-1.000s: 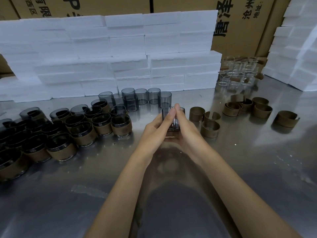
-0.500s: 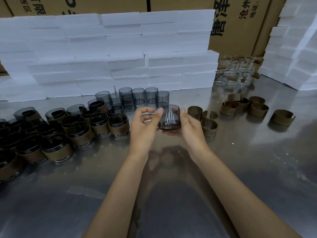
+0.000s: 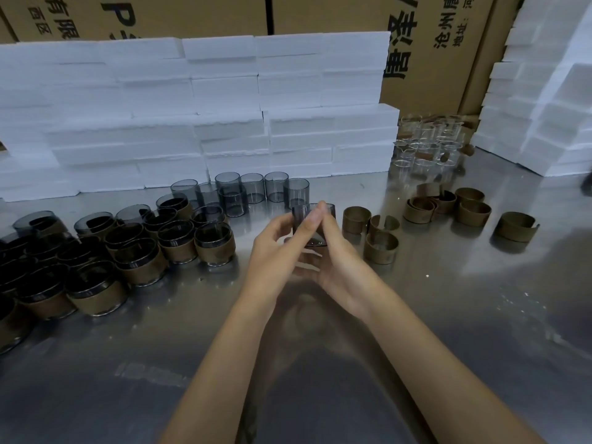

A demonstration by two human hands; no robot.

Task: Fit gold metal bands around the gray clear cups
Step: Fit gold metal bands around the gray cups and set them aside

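Since half a second ago you've brought your left hand [image 3: 272, 251] back against your right hand [image 3: 336, 251], both sets of fingers grasping the gray cup [image 3: 315, 227] upright between them above the surface [image 3: 448, 315].

A smoky gray clear plastic cup [image 3: 315, 219] is held upright above the table between both hands, with no band on it. Just right of it stand three open gold metal bands [image 3: 379, 241]; more bands [image 3: 448, 205] lie farther right. Bare gray cups [image 3: 253, 190] stand behind, and banded cups [image 3: 134, 248] crowd the left.
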